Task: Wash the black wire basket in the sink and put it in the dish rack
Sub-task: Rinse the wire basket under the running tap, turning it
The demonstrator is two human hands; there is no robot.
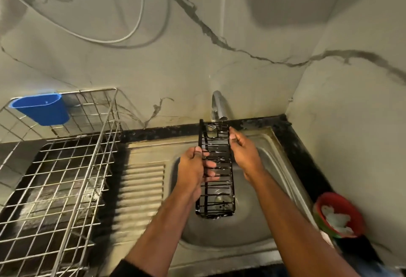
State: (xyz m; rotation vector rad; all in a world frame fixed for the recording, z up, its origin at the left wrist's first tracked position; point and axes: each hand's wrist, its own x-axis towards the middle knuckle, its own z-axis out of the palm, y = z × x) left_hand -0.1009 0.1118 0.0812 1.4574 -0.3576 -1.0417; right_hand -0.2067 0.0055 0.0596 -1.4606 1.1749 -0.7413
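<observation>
A long, narrow black wire basket [217, 191] is held lengthwise over the steel sink [283, 167], its far end just under the tap [217, 105]. My left hand [193, 169] grips its left rim near the middle, fingers curled through the wires. My right hand [243, 153] holds the right rim near the far end. White suds fleck some wires. The wire dish rack [66, 178] stands on the counter to the left of the sink, apart from the basket.
A blue plastic cup [44, 108] hangs on the rack's back rail. A red bowl [338, 215] with something white inside sits on the black counter at the right. The ribbed drainboard [142, 188] lies between rack and basin. Cables hang on the wall.
</observation>
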